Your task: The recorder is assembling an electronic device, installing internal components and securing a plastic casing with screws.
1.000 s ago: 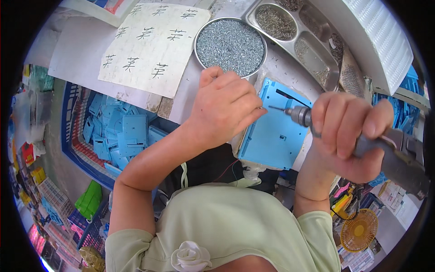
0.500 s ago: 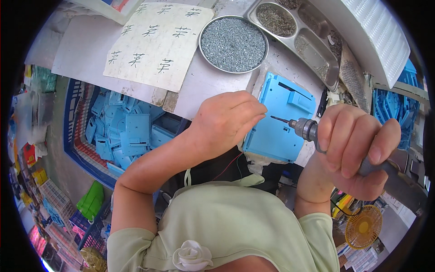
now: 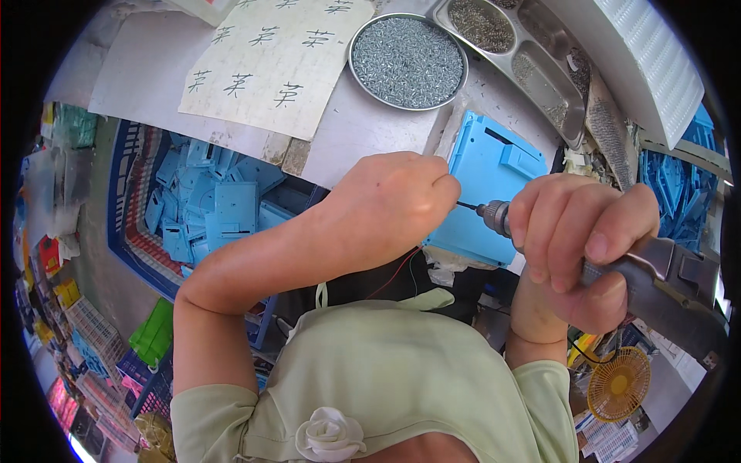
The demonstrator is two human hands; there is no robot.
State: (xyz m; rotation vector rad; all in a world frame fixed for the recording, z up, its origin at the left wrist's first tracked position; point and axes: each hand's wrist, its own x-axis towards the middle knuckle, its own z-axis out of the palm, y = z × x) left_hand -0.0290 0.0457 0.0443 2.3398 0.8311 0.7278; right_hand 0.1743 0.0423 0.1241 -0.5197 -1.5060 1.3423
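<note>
My right hand is wrapped round a dark electric screwdriver, whose thin bit points left. At the bit's tip my left hand is closed in a pinch; whatever its fingertips hold is hidden. Both hands are above a light blue plastic casing with a dark slot and a raised block, lying on the worktable in front of me. A red wire and a dark wire hang by its near edge. Beyond it stands a round metal dish filled with small silver screws.
A steel compartment tray of small metal parts stands at the far right, beside a white ribbed box. Handwritten paper lies at the far left. Left below the table is a crate of blue casings. A yellow fan is at lower right.
The screwdriver and my right hand have moved left, bringing the bit up to my left fingertips. My left hand has turned slightly and shifted right. The view has shifted a little.
</note>
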